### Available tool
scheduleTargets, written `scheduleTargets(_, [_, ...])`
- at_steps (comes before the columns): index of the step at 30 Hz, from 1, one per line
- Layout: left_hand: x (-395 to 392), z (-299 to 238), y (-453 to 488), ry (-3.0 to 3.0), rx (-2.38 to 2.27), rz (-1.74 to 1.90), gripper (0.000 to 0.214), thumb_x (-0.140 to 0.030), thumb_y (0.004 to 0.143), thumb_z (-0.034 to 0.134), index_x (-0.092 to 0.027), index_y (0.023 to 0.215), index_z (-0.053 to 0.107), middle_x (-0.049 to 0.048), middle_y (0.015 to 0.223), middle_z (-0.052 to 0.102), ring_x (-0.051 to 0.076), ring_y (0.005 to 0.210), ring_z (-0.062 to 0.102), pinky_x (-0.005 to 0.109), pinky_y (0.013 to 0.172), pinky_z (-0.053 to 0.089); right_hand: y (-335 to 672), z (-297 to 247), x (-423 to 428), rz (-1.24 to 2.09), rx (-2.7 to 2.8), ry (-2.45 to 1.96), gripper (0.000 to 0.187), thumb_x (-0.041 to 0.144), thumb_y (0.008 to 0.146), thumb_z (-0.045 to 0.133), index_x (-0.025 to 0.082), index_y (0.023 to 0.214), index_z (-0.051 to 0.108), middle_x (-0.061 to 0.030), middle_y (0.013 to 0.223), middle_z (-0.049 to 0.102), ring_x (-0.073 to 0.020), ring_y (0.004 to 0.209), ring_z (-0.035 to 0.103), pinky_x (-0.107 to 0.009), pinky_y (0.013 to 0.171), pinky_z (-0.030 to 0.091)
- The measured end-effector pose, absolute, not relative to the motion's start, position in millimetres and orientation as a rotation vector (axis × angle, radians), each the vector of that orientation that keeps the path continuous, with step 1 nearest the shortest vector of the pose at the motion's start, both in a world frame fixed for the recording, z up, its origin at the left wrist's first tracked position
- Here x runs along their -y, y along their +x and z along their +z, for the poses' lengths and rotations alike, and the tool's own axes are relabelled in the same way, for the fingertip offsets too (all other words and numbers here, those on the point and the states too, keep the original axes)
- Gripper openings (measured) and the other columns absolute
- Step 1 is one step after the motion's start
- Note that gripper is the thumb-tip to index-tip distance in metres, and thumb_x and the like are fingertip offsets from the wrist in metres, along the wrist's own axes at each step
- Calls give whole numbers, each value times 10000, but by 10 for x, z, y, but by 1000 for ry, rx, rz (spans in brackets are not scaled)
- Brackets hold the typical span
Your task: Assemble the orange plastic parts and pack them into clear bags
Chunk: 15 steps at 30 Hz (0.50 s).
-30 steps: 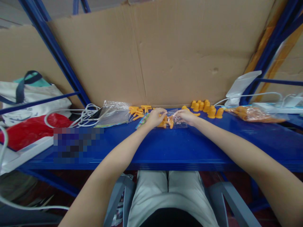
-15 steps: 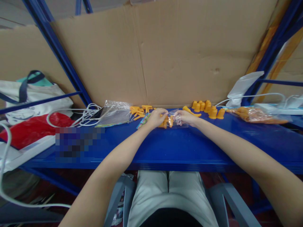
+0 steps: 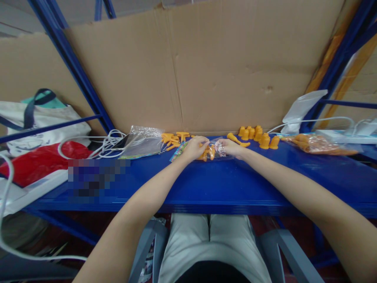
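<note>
On the blue table, a clear plastic bag (image 3: 221, 158) with a colourful printed header (image 3: 176, 153) lies between my hands, with orange plastic pieces (image 3: 211, 152) inside or under its film. My left hand (image 3: 195, 147) rests over the header side, fingers curled on the bag. At the bag's other end my right hand (image 3: 231, 148) pinches the crinkled film. Just behind the right hand is a curved orange horn-like piece (image 3: 237, 140). Left of the left hand lie several orange T-shaped pieces (image 3: 173, 138). The fingertips are partly hidden.
Several orange thimble-shaped pieces (image 3: 259, 136) stand right of my hands. Farther right lies a bag of orange parts (image 3: 316, 143). To the left are a flat clear bag (image 3: 144, 144), white cables (image 3: 113, 141) and a red bag (image 3: 53, 157). A cardboard wall (image 3: 220, 70) rises behind.
My right hand has shifted slightly left, toward the left hand, still on the bag's film. The left hand stays almost where it was.
</note>
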<state>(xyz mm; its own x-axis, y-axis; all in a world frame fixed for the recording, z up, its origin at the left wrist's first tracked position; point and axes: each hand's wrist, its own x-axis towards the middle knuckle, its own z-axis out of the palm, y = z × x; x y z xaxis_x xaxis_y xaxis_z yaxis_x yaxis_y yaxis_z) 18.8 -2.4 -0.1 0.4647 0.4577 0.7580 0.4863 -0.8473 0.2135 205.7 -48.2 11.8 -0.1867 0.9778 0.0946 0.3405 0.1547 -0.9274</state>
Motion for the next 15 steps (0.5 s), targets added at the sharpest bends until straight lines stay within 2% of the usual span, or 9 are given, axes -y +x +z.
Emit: scheduleTargets(15, [14,-15,188,-2655,848,-1364,130,-157,872,585,-172,845,712,60,918,754,185,880,689,366,860,545,2089,63,416,1043,1675,-1234,172,48,648,592,189,714,519,61,563,512,-68,488,440,-191,464,321])
